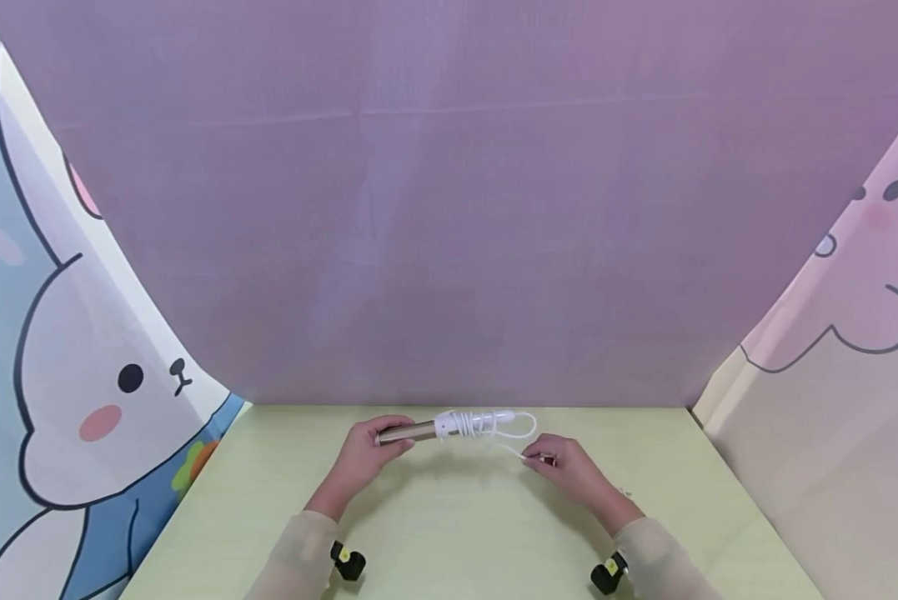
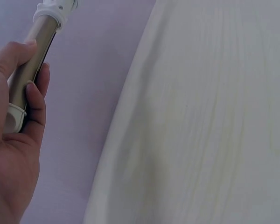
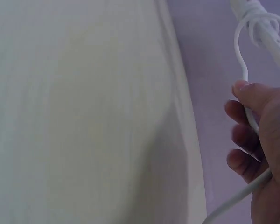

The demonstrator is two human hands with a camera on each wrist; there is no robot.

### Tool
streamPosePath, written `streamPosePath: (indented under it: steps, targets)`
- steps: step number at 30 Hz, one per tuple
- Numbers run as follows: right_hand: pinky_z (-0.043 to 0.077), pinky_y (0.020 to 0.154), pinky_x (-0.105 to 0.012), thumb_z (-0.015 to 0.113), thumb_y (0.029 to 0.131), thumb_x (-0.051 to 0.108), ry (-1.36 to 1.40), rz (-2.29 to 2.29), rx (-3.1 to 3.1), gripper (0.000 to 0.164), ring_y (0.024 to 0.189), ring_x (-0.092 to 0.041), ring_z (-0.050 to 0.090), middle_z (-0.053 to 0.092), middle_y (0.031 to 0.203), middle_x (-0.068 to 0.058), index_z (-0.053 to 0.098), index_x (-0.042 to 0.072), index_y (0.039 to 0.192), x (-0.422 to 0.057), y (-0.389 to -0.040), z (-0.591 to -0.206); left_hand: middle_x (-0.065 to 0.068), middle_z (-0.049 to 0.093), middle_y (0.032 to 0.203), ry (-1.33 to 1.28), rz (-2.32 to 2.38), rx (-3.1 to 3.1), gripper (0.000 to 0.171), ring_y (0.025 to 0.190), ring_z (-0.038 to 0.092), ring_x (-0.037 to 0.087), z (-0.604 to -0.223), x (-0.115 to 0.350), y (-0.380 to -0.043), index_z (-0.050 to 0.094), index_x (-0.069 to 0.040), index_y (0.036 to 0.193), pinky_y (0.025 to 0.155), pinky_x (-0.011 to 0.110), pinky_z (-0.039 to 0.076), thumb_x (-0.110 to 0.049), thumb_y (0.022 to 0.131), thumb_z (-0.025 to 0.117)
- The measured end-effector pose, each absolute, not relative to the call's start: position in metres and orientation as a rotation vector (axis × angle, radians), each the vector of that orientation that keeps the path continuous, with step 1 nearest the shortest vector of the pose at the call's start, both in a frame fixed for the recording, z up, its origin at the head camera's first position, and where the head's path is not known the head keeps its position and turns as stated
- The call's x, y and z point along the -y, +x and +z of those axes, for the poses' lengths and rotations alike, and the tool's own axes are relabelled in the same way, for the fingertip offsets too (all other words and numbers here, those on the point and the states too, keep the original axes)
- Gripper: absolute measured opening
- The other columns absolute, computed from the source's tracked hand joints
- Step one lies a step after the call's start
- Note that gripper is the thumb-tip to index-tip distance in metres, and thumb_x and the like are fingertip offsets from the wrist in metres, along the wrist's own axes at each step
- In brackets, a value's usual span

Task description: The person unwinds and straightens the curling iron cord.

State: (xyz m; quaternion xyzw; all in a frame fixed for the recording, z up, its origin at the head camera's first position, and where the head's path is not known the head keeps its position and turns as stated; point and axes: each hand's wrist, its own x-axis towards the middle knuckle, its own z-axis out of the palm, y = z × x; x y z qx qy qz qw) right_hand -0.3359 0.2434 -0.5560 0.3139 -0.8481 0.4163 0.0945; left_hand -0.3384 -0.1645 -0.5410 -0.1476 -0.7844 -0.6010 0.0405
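Observation:
My left hand point(image 1: 366, 452) grips the gold barrel of a curling iron point(image 1: 411, 432), thumb on one side and fingers curled round the other. The iron is held up over the table, its white handle pointing right. In the left wrist view, its white end cap point(image 2: 14, 117) sits in the palm and a white collar point(image 2: 56, 16) tops the barrel. White cord point(image 1: 475, 424) is wound several times round the handle, with a loop standing out at its end. My right hand point(image 1: 566, 471) pinches the cord point(image 3: 243, 65) between thumb and fingers; more cord runs out below the palm.
The pale yellow table point(image 1: 449, 525) lies under both hands. A purple backdrop point(image 1: 449, 250) rises at its far edge, with printed cartoon curtains on the left point(image 1: 118, 333) and right point(image 1: 831, 400). Each wrist wears a small black camera.

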Motion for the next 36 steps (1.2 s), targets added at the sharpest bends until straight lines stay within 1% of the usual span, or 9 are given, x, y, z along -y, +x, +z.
streamPosePath:
  steps: [2, 4, 7, 11, 13, 17, 23, 29, 36]
  targets:
    - [0.058, 0.069, -0.026, 0.079, 0.101, 0.003, 0.986, 1.237, 2.510, 0.008, 0.082, -0.005, 0.065, 0.075, 0.099, 0.002, 0.082, 0.001, 0.108, -0.241, -0.332, -0.556, 0.010, 0.077, 0.120, -0.437, -1.825, 2.407, 0.031, 0.084, 0.064, 0.021, -0.543, 0.165, -0.339, 0.082, -0.017, 0.126, 0.066, 0.027, 0.053, -0.014, 0.096, 0.090]
    - [0.058, 0.069, -0.026, 0.078, 0.101, 0.003, 1.035, 1.228, 2.490, 0.008, 0.084, -0.007, 0.066, 0.074, 0.100, 0.001, 0.082, 0.002, 0.108, -0.239, -0.329, -0.556, 0.010, 0.077, 0.120, -0.423, -1.813, 2.408, 0.032, 0.085, 0.065, 0.021, -0.545, 0.165, -0.340, 0.082, -0.017, 0.126, 0.067, 0.028, 0.054, -0.014, 0.095, 0.090]
    - [0.058, 0.070, -0.026, 0.079, 0.101, 0.001, 1.084, 1.201, 2.435, 0.009, 0.088, -0.007, 0.067, 0.074, 0.101, 0.003, 0.082, 0.007, 0.106, -0.237, -0.325, -0.553, 0.008, 0.078, 0.119, -0.410, -1.795, 2.413, 0.031, 0.087, 0.066, 0.021, -0.546, 0.164, -0.340, 0.083, -0.016, 0.125, 0.069, 0.028, 0.056, -0.013, 0.095, 0.091]
    - [0.059, 0.074, -0.026, 0.080, 0.099, -0.001, 1.097, 1.165, 2.344, 0.019, 0.092, -0.007, 0.070, 0.075, 0.103, 0.008, 0.083, 0.016, 0.107, -0.234, -0.318, -0.545, 0.007, 0.079, 0.117, -0.385, -1.783, 2.431, 0.030, 0.089, 0.066, 0.021, -0.546, 0.164, -0.338, 0.083, -0.016, 0.124, 0.071, 0.029, 0.056, -0.014, 0.095, 0.090]
    - [0.059, 0.072, -0.026, 0.080, 0.099, -0.002, 1.098, 1.152, 2.281, 0.022, 0.091, -0.009, 0.070, 0.076, 0.103, 0.007, 0.083, 0.018, 0.108, -0.233, -0.316, -0.539, 0.007, 0.079, 0.117, -0.373, -1.780, 2.441, 0.030, 0.089, 0.066, 0.022, -0.547, 0.164, -0.337, 0.083, -0.017, 0.124, 0.071, 0.029, 0.056, -0.014, 0.095, 0.090]
    - [0.056, 0.071, -0.024, 0.080, 0.097, -0.008, 1.084, 1.157, 2.158, 0.027, 0.087, -0.013, 0.068, 0.075, 0.101, 0.003, 0.082, 0.016, 0.109, -0.231, -0.315, -0.528, 0.008, 0.078, 0.118, -0.371, -1.791, 2.451, 0.029, 0.090, 0.067, 0.023, -0.548, 0.164, -0.336, 0.083, -0.017, 0.124, 0.072, 0.029, 0.056, -0.014, 0.096, 0.090]
    - [0.052, 0.072, -0.021, 0.080, 0.093, -0.014, 0.986, 1.204, 2.077, 0.028, 0.081, -0.015, 0.064, 0.074, 0.096, -0.001, 0.081, 0.012, 0.104, -0.230, -0.324, -0.518, 0.010, 0.078, 0.122, -0.400, -1.807, 2.462, 0.030, 0.094, 0.069, 0.023, -0.551, 0.164, -0.335, 0.082, -0.016, 0.125, 0.075, 0.029, 0.058, -0.016, 0.096, 0.090]
    - [0.049, 0.070, -0.021, 0.079, 0.095, -0.012, 0.825, 1.266, 2.098, 0.023, 0.081, -0.012, 0.062, 0.075, 0.094, -0.005, 0.082, 0.008, 0.103, -0.236, -0.336, -0.516, 0.014, 0.077, 0.127, -0.447, -1.834, 2.480, 0.029, 0.102, 0.070, 0.028, -0.551, 0.163, -0.331, 0.082, -0.016, 0.124, 0.078, 0.030, 0.059, -0.016, 0.096, 0.090]
    - [0.052, 0.072, -0.020, 0.080, 0.097, -0.008, 0.751, 1.226, 2.113, 0.021, 0.083, -0.012, 0.066, 0.077, 0.095, -0.001, 0.084, 0.012, 0.104, -0.244, -0.351, -0.515, 0.023, 0.073, 0.131, -0.490, -1.824, 2.493, 0.031, 0.106, 0.069, 0.035, -0.550, 0.161, -0.328, 0.081, -0.012, 0.126, 0.079, 0.030, 0.059, -0.016, 0.097, 0.089]
